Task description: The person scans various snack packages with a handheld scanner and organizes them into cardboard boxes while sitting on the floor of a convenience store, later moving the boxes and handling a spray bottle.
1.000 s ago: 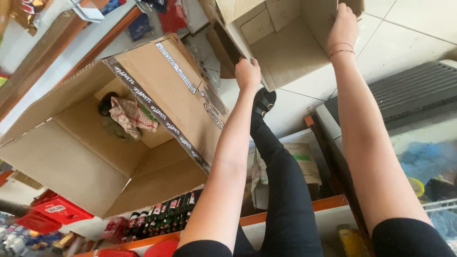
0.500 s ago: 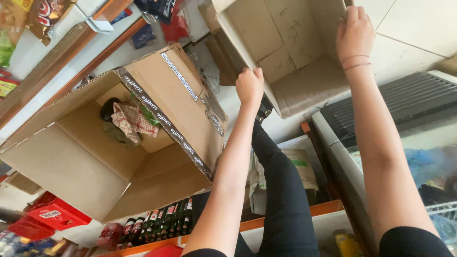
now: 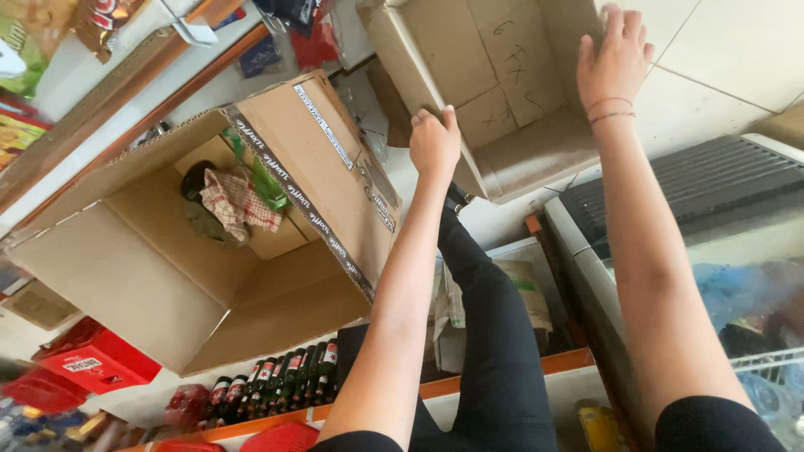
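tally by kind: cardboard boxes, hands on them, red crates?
Open cardboard boxes: 2 – the held box and the big box
Hands on the held box: 2 – left hand, right hand
Red crates: 1 – red crate
Total: 5

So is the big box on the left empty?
No, the big box holds a checked cloth and a green item in its far corner.
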